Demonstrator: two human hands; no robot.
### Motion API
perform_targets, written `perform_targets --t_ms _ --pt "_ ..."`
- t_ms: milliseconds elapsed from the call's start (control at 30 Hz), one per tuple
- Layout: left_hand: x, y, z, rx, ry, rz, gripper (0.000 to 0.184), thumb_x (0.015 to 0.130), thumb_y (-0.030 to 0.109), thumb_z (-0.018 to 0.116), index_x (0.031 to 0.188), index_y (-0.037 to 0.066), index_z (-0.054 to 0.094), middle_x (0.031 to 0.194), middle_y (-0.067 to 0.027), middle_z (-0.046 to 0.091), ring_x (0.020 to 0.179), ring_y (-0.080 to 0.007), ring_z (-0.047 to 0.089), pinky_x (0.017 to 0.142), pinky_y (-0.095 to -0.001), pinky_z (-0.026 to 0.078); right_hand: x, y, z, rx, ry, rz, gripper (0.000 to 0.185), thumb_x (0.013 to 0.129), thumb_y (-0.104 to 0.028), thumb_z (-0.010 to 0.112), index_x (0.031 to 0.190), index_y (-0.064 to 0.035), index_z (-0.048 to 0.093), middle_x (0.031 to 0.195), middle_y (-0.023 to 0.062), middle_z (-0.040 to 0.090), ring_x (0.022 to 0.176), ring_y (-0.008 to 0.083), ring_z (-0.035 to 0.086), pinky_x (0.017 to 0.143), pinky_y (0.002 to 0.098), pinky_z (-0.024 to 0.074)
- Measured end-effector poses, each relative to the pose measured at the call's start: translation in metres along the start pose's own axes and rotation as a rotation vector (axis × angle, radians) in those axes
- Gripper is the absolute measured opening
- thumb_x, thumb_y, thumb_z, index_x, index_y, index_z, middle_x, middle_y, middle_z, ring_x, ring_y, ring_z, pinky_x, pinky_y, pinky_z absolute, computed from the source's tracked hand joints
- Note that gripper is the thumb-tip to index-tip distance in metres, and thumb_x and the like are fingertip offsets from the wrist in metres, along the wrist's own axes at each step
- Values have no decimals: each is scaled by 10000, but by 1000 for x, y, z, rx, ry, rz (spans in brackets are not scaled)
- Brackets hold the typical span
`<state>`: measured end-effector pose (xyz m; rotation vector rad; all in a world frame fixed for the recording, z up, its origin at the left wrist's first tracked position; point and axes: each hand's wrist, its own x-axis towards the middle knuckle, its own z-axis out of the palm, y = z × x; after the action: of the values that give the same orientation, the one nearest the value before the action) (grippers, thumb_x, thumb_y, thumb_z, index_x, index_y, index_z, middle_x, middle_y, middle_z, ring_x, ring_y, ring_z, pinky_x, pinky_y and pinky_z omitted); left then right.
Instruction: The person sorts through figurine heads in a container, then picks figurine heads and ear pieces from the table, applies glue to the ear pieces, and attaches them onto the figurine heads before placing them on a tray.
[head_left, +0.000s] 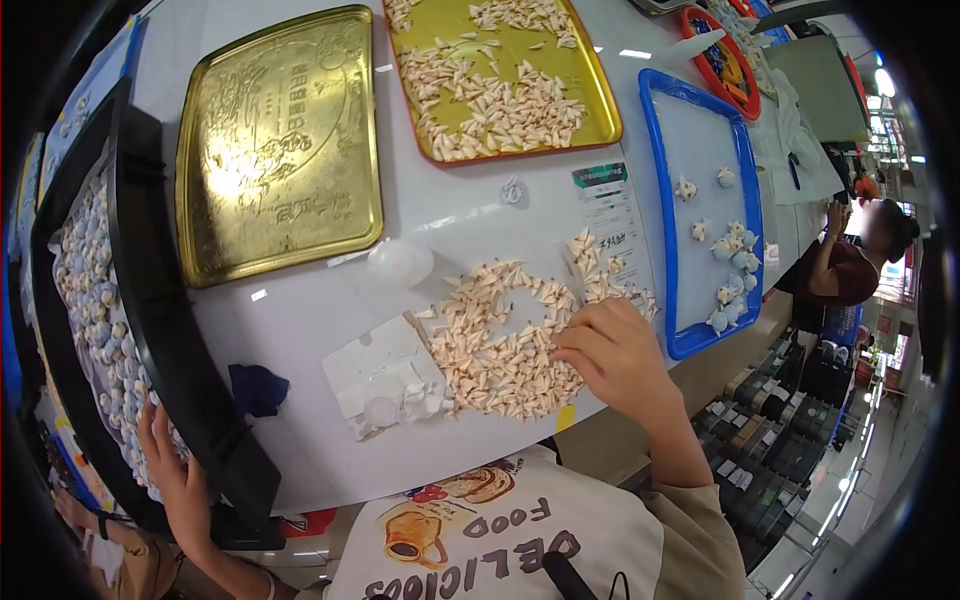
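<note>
My right hand (615, 355) is at the right side of a loose pile of small cream-coloured pointed pieces (500, 370) on the white table. Its thumb and fingertips are pinched together among the pieces; what they hold is too small to make out. My left hand (172, 470) reaches over the edge of a black crate (165, 290) at the left, its fingers apart on a mass of small round pale pieces (95, 280). Left of the cream pile lies a white card (370, 365) with white lumps on it.
Beyond are a gold tray (285, 150), a yellow tray (470, 70) of cream pieces, a blue tray (660, 150) with white figures and a red basket (690, 20). A white round container (400, 262) and dark blue cloth (257, 389) lie nearer. Another person (850, 265) is at the right.
</note>
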<state>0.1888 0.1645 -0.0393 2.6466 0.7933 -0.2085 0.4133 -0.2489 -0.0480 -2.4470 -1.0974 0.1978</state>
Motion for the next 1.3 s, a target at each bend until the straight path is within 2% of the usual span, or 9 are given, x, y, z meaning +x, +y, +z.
perform_targets --t_ms 67,200,300,567,667,767,1033,1100,1300 --pt "-2 5 -3 39 -54 -96 525 852 126 445 1360 44 338 1439 -109 275 1341 -263 251 1088 -349 209 -4 2 0 -33 44 -28 156 649 -74 695 763 -68 590 764 41 523 716 214 517 651 314 417" --pt "-14 8 -2 117 6 -31 476 854 115 471 1318 45 391 1381 -126 346 1283 -284 341 1042 -343 291 -13 -16 4 -134 259 -20 172 682 -72 709 797 -25 589 841 75 583 755 250 554 648 324 440" --pt "-13 14 -1 262 80 5 371 882 303 523 1200 114 495 1218 -127 469 1126 -336 448 933 -404 376 -20 -19 17 -44 449 3 128 724 -32 677 811 -10 586 851 96 619 751 235 592 655 301 460" --pt "-15 6 -4 209 45 -130 549 827 552 504 1152 110 514 1114 -229 512 969 -428 543 818 -470 431 -39 -41 29 244 606 128 79 763 9 633 823 4 582 780 76 631 666 130 582 627 239 451" --pt "-16 11 -6 204 21 -35 514 842 523 499 1143 107 529 1101 -228 521 977 -437 521 850 -476 412 -55 -43 26 277 624 155 89 752 31 641 812 13 579 727 46 583 634 103 519 615 226 422" --pt "-16 8 -5 186 74 87 411 864 389 544 1120 68 546 1037 -197 549 959 -340 545 834 -384 422 -72 -37 30 362 623 182 95 750 43 643 812 20 576 745 40 565 658 98 503 627 219 409" --pt "-18 11 -14 106 25 69 412 853 363 574 1132 63 533 959 -153 521 885 -285 540 790 -356 432 -76 -35 43 650 583 161 157 721 104 638 841 29 569 826 63 542 739 112 492 682 212 401" --pt "-23 14 -20 -74 -30 43 459 836 430 578 1129 79 537 1061 -181 519 966 -331 532 844 -374 430 -72 -34 44 675 543 107 159 709 105 648 831 31 577 833 74 545 755 124 501 689 214 404" --pt "-35 9 -19 -241 -36 94 305 801 132 647 1078 58 546 1050 -112 522 865 -278 559 750 -348 442 -67 -37 45 734 543 219 152 727 43 680 865 23 621 864 74 549 773 121 508 685 211 403"
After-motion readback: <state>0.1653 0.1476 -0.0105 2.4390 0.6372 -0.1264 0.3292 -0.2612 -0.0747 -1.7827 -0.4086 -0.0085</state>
